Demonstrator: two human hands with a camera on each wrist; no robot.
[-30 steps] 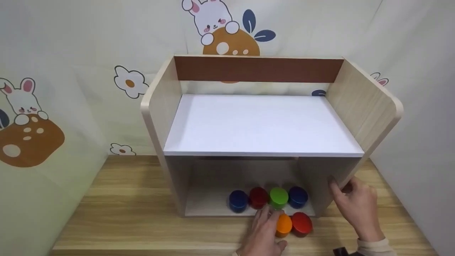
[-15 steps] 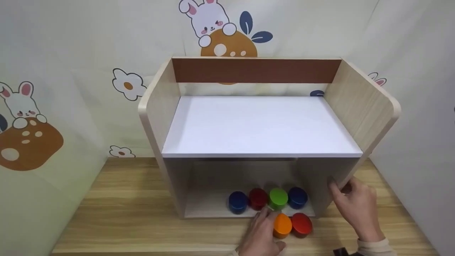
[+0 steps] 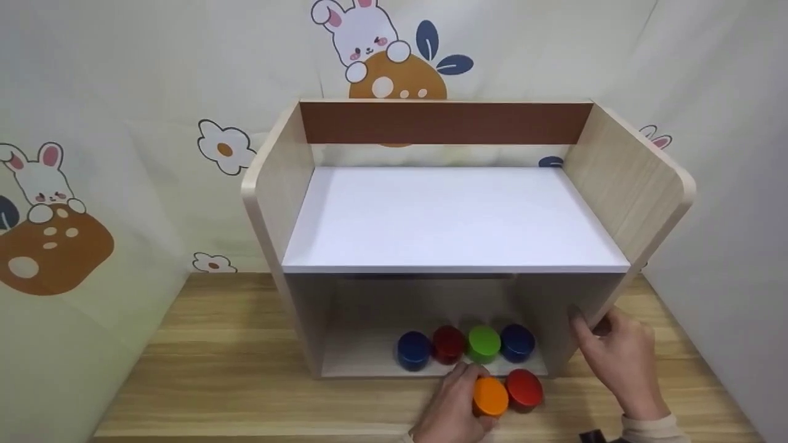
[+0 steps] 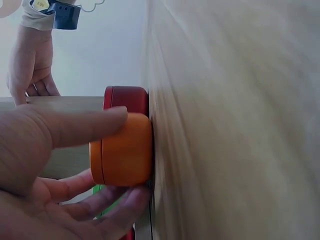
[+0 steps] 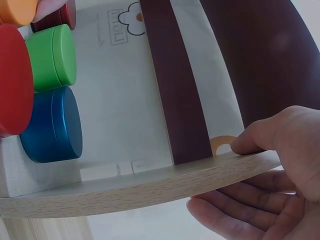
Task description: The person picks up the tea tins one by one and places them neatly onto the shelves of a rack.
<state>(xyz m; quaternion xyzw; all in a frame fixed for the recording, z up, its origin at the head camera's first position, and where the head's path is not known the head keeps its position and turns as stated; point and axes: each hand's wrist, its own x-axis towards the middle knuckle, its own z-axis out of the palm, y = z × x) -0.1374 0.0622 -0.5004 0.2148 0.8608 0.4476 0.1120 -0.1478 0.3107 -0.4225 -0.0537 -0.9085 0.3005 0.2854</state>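
While the left grip (image 3: 454, 403) pinched an orange tin (image 3: 491, 397), bottom centre, the right grip (image 3: 622, 354) clasped a side panel (image 3: 628, 191). A red tin (image 3: 525, 391) stood between.

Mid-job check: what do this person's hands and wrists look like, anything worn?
Both the left hand and the right hand are bare, without gloves. The right has a beige fabric sleeve cuff and a small dark, boxy device at the wrist. What is worn above the left can't be told.
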